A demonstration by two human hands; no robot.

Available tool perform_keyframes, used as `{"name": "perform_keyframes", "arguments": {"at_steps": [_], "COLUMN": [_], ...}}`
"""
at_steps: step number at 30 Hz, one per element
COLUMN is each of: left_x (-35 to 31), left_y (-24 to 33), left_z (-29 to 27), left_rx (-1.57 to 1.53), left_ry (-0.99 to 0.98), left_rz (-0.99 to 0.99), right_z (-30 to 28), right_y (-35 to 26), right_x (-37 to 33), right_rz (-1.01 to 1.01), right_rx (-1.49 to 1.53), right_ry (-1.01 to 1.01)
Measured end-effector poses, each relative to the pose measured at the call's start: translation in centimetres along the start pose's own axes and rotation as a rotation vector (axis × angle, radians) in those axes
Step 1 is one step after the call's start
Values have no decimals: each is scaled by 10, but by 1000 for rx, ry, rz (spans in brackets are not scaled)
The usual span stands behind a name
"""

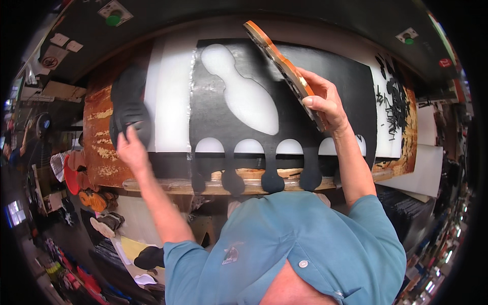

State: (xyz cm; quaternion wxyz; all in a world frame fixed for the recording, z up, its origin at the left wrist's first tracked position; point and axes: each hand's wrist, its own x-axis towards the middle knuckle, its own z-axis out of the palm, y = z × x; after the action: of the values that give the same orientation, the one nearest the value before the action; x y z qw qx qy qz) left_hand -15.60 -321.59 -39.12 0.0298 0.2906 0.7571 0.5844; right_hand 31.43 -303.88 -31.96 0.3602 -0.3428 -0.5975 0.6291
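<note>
Surface: a black sheet (297, 124), taken as reference, lies over a white board (168, 96) that shows to its left and right. A worn brown board (99, 129) lies further left. The sheet carries one sole-shaped opening (254, 104); its near edge is cut in arches, with round-ended tongues (273, 180) hanging over a wooden rail (249, 184). Beyond the sheet runs a dark beam (254, 14) with green buttons (113, 19) at far left and (408, 39) far right.

Hands: right of the sheet's opening, the right hand (325, 99) has its thumb and fingers closed about an orange-edged form (284, 66), tilted on edge above the sheet. Left of the sheet, the left hand (134, 152) is at black pieces (131, 114); its fingers are blurred, and whether they grip cannot be told.

Surroundings: black scraps (396, 107) lie right of the sheet. Orange shaped blocks (99, 201) sit left of and nearer than it; stacked dark sheets (406, 211), nearer and right. The right arm and orange-edged form obstruct part of the sheet; the teal shirt (284, 239) blocks the view nearer than it.

Containers: left of the sheet, a red curved object (70, 175) may be one; its contents cannot be determined.
</note>
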Motion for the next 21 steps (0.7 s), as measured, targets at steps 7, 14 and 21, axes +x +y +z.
{"name": "perform_keyframes", "arguments": {"at_steps": [7, 14, 21], "left_x": [44, 26, -69], "left_y": [-49, -20, 45], "left_z": [-31, -1, 26], "left_rx": [658, 629, 238], "left_ry": [127, 159, -92], "left_rz": [343, 468, 510], "right_z": [-12, -19, -26], "right_y": [24, 37, 37], "right_x": [-9, -8, -5], "right_rz": [-480, -561, -614], "right_rx": [-1103, -1117, -1118], "right_ry": [38, 17, -23]}}
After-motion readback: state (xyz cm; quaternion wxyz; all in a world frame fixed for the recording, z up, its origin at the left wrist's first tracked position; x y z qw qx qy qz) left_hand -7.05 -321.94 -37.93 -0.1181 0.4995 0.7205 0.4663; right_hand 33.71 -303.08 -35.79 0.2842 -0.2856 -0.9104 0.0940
